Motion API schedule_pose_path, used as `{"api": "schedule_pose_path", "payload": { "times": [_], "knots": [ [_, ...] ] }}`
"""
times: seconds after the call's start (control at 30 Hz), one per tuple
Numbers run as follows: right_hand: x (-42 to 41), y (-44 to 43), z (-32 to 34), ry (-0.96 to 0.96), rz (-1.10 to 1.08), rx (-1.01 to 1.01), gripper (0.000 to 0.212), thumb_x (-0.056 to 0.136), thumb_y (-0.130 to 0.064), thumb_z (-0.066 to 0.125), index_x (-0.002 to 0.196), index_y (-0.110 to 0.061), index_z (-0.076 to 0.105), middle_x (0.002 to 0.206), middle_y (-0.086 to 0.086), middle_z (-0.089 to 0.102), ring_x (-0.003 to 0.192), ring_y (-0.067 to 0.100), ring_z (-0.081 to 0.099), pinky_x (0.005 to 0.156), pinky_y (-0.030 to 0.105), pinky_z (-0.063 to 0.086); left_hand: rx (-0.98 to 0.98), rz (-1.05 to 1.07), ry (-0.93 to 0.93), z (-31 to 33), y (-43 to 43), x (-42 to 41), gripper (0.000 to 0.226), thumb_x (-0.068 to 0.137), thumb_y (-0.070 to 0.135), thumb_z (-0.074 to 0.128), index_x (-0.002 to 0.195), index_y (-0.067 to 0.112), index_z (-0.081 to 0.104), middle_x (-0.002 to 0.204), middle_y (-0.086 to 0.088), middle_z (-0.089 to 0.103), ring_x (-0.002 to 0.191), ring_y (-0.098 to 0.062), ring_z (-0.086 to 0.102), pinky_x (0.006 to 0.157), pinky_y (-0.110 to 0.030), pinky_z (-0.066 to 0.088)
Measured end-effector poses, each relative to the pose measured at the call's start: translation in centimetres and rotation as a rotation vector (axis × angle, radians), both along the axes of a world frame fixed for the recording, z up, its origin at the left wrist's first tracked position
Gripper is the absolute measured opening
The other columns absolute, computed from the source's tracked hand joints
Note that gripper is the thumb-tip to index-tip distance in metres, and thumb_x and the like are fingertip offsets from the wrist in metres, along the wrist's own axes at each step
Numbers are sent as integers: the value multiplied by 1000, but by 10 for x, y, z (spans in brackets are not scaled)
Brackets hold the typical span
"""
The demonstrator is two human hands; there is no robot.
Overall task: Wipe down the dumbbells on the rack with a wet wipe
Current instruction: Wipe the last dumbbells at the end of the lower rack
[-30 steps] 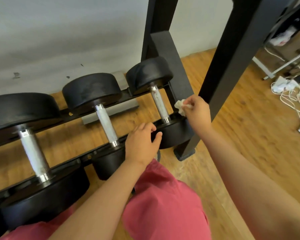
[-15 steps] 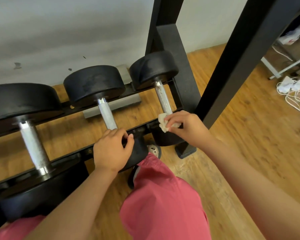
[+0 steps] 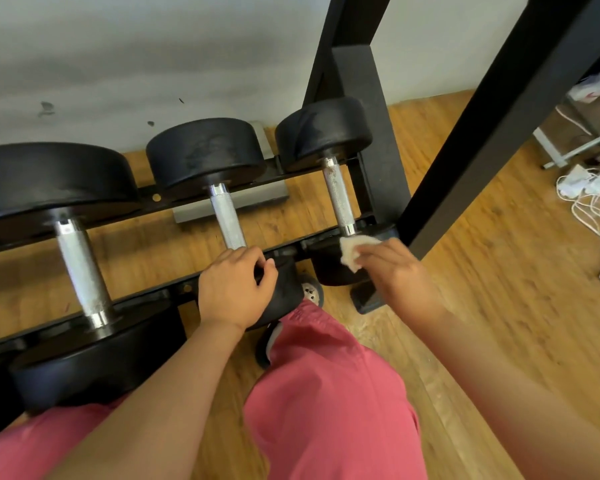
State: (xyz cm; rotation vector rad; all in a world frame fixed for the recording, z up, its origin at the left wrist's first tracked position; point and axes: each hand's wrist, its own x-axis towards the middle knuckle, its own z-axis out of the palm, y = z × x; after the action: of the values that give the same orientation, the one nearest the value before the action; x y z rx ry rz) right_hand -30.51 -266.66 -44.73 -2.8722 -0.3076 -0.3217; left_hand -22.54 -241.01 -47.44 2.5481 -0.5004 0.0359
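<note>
Three black dumbbells with knurled steel handles lie across the black rack (image 3: 329, 237). My right hand (image 3: 392, 268) pinches a crumpled white wet wipe (image 3: 354, 251) against the near head of the small right dumbbell (image 3: 338, 199). My left hand (image 3: 234, 287) grips the near head of the middle dumbbell (image 3: 226, 216), fingers curled over its top edge. The large left dumbbell (image 3: 80, 265) lies untouched.
A thick black upright post (image 3: 492, 109) slants right beside my right hand, and the rack's end frame (image 3: 357, 84) rises behind the small dumbbell. White cables and chargers (image 3: 589, 199) lie on the wooden floor at right. My pink-trousered legs (image 3: 326, 393) fill the foreground, with a small wheel (image 3: 310, 294) by the knee.
My right hand brought the wipe down from beside the post onto the small dumbbell's near head. My left hand shifted from that head to the middle dumbbell's near head.
</note>
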Motion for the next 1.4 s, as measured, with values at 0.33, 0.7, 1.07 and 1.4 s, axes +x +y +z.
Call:
{"api": "schedule_pose_path", "payload": {
  "times": [0.33,0.7,1.07,1.4],
  "knots": [
    [37,29,-14,33,89,1,20,71,6,81,82,-10,76,95,-2,74,78,24,58,63,32,49,2,23,-2,3,-1,-1,23,88,37,46,71,24,53,66,8,56,66,-15,54,50,-25,34],
    [93,-20,34,229,-692,485,6,89,-8,64,88,-11,69,96,4,65,94,19,58,70,16,35,-1,29,-24,2,-1,-1,30,87,42,37,69,24,54,64,9,56,63,-15,55,49,-24,31],
    [129,-36,15,895,-503,237,23,81,-18,75,99,-21,61,103,4,61,90,18,56,76,29,43,-3,24,-29,0,-1,0,32,87,42,36,70,24,55,65,10,56,62,-13,54,49,-23,32],
    [131,-34,9,825,-485,241,44,77,-26,81,116,-14,67,108,2,66,97,16,59,84,26,42,2,30,-31,-1,-2,-1,32,87,41,38,70,23,58,65,10,58,63,-13,57,48,-25,37]
  ]
}}
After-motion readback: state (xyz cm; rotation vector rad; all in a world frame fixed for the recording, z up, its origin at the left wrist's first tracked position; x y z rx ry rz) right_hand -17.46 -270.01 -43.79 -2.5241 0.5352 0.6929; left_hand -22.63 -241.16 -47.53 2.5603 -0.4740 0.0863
